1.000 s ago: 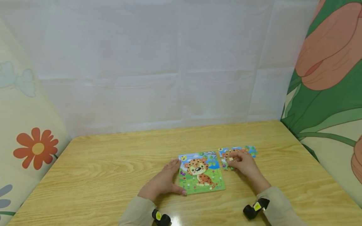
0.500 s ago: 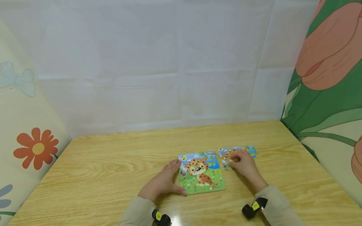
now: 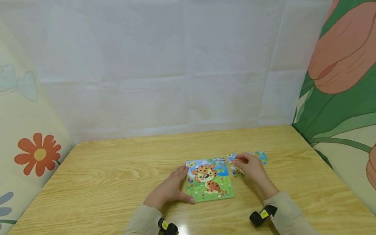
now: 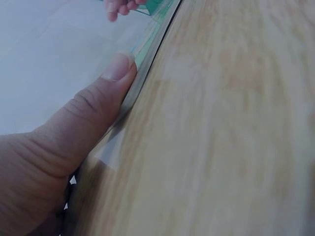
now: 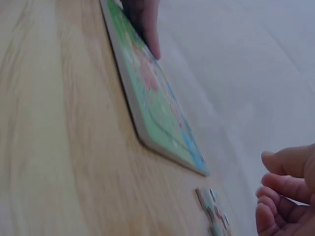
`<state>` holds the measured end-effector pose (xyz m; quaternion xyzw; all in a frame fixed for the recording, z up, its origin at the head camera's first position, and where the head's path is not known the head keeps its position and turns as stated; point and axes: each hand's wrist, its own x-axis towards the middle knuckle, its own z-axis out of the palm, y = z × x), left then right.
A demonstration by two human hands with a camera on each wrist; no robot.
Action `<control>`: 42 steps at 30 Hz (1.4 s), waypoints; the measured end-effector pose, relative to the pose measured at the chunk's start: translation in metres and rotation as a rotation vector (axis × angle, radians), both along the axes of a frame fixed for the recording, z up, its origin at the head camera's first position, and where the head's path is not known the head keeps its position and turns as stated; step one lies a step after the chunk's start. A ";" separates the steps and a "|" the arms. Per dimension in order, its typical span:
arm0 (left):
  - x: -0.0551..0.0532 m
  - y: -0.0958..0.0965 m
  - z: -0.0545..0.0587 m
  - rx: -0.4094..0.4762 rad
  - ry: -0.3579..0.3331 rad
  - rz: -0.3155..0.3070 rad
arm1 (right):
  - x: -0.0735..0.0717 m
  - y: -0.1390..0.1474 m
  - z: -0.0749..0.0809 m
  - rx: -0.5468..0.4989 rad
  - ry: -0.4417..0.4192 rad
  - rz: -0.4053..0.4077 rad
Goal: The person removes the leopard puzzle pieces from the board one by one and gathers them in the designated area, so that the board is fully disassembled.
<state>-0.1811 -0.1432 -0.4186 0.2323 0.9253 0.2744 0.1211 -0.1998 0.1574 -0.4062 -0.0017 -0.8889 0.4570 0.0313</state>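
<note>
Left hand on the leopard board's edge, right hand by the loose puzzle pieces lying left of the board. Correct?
One slip: the loose puzzle pieces lie to the right of the leopard board, as the head view shows. The rest stands.

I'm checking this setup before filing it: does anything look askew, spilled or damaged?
Nothing stands out. The square, colourful leopard puzzle board lies flat on the light wooden table; small, flat multicoloured puzzle pieces lie beside it, partly hidden by the right hand.
</note>
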 end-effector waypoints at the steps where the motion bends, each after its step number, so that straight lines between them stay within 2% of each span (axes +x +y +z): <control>1: 0.000 0.000 0.000 0.000 0.001 0.000 | 0.000 -0.002 0.001 -0.028 0.001 0.015; 5: 0.001 0.001 0.002 -0.006 0.003 0.000 | 0.001 -0.010 0.003 -0.102 0.037 0.079; 9: 0.001 0.001 0.003 -0.006 0.004 0.000 | 0.000 -0.019 0.001 -0.114 0.053 0.177; 14: 0.002 0.002 0.004 0.007 0.005 0.002 | 0.002 -0.032 -0.004 -0.092 0.024 0.327; 20: 0.003 0.002 0.005 0.012 0.000 0.007 | 0.003 -0.044 -0.009 -0.021 0.054 0.472; 31: 0.002 0.001 0.004 -0.006 0.001 0.009 | -0.003 -0.062 -0.013 0.115 0.054 0.497; 42: 0.001 0.000 0.001 -0.015 0.008 0.006 | -0.007 -0.071 -0.013 0.222 0.012 0.444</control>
